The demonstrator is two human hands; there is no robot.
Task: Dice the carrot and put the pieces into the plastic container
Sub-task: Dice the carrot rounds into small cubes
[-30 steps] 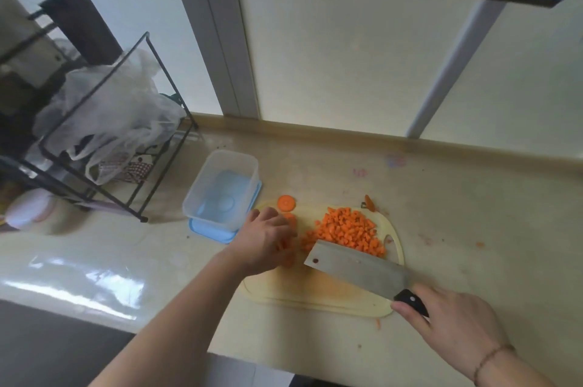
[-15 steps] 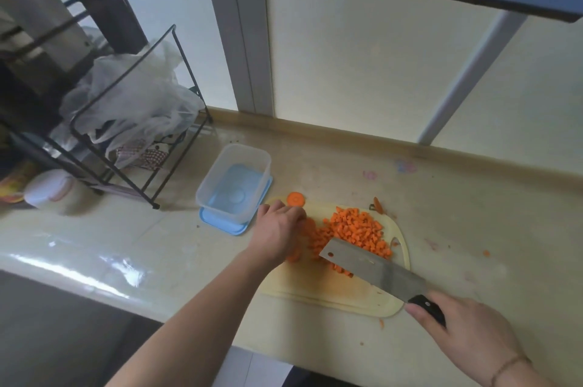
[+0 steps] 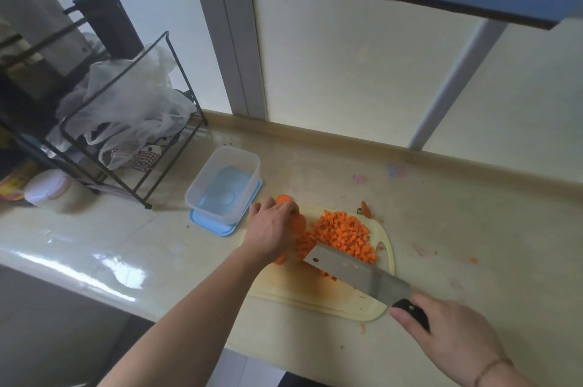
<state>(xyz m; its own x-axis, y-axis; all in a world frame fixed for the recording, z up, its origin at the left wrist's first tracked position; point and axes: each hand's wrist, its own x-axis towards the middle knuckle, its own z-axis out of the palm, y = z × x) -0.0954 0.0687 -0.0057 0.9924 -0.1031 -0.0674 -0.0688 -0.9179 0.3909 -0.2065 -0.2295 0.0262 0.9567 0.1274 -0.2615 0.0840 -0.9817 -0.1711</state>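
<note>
We had most of the carrot diced: a heap of carrot cubes [image 3: 342, 233] lay on the cutting board [image 3: 318, 295], while a few carrot slices [image 3: 298, 222] waited under our left hand [image 3: 271, 229], its grip curled onto them. Our right hand [image 3: 448, 345] gripped the cleaver [image 3: 356, 273]. The plastic container [image 3: 225, 184], beside the board on the surface [image 3: 457, 260], held no carrot yet.

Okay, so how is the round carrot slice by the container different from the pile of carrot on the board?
The round carrot slice is one flat whole disc; the carrot pile is many small cubes. The slice lies at the cutting board's far left edge, just beyond the left hand, near the plastic container; the pile sits mid-board beside the cleaver. Both are orange and outside the container.
</note>
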